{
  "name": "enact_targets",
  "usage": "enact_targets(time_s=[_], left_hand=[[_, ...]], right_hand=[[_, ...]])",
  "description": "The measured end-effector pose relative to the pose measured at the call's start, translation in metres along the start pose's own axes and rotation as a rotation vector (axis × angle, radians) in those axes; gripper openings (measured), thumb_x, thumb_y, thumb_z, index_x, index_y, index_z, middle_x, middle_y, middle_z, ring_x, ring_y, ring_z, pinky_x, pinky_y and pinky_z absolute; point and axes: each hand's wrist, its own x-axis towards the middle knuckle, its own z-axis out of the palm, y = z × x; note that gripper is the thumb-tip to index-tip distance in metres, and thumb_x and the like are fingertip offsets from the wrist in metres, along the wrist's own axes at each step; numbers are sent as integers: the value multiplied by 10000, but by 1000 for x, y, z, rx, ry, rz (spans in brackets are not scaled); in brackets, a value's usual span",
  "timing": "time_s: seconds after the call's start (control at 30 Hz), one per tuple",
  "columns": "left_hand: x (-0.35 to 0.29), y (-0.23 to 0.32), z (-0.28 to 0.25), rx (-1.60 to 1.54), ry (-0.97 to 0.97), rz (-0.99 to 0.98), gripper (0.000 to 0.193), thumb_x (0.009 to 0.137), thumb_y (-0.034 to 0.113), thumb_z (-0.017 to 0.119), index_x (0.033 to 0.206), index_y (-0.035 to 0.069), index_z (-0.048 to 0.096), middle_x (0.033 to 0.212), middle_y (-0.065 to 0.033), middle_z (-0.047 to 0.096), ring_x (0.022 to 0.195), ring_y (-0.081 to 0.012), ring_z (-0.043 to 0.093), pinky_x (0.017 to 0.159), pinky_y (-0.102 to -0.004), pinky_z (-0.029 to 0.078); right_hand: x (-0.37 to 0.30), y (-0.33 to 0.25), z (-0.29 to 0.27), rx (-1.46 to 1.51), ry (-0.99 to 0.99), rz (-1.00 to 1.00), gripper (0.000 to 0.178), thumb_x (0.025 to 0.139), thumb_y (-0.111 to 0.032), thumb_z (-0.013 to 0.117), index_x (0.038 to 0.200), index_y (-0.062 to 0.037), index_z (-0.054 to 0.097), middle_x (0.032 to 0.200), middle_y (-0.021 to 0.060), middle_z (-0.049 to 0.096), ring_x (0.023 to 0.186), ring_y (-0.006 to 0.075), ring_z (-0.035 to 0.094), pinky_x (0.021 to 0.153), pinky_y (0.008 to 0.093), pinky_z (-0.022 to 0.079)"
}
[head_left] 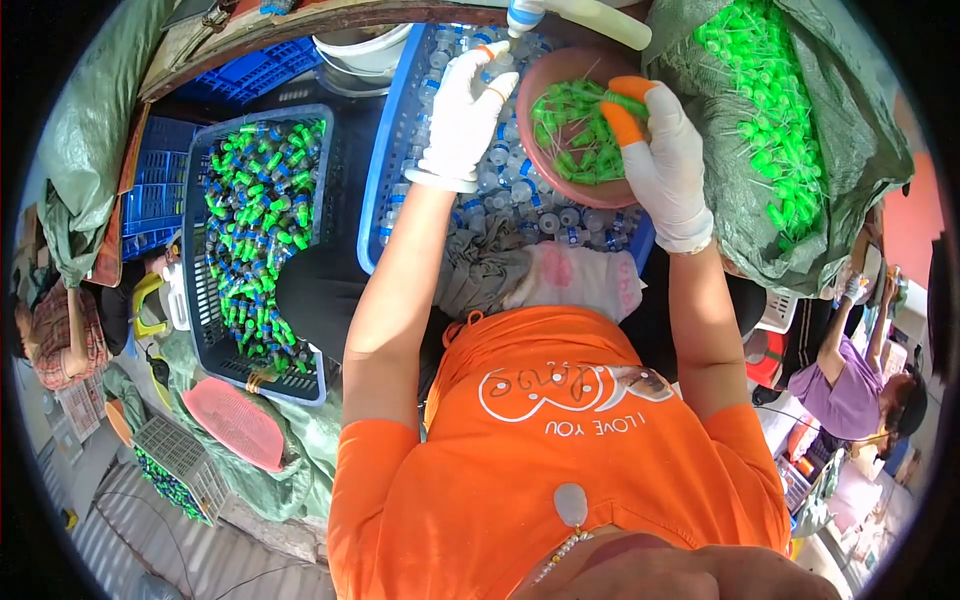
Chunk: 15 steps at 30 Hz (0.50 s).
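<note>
My left hand (462, 120), in a white glove with orange finger covers, is closed at the fingertips around what looks like a small clear plastic bottle (502, 66). Just above it is a white and blue nozzle-like piece (523, 16). My right hand (668, 155), gloved the same way, pinches a green dropper cap (610, 101) above a pink bowl (527, 130). Several green caps with thin clear stems (585, 160) lie in that bowl. Under both hands, a blue crate (385, 150) holds many small clear bottles with blue bands (520, 190).
On the left a dark blue basket (193, 270) is full of green-capped bottles. A green woven sack (700, 150) of green caps lies open on the right. White buckets (365, 50) stand at the back. Other people sit at far left (70, 335) and far right (840, 390).
</note>
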Motion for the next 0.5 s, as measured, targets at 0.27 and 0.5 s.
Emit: enact_targets(time_s=[0.27, 0.5], left_hand=[[11, 8, 16, -179, 47, 82, 441, 813, -35, 686, 1222, -4, 524, 1116, -92, 590, 1005, -173, 586, 895, -298, 477], [10, 6, 16, -137, 47, 59, 424, 815, -29, 686, 1198, -6, 505, 1104, -98, 589, 994, -169, 585, 886, -293, 478]], right_hand=[[34, -31, -12, 73, 27, 262, 381, 883, -41, 663, 1254, -96, 600, 811, -31, 599, 641, 35, 464, 584, 196, 411], [29, -16, -5, 11, 62, 161, 338, 880, -39, 667, 1210, -102, 643, 723, -54, 521, 582, 31, 364, 520, 189, 343]])
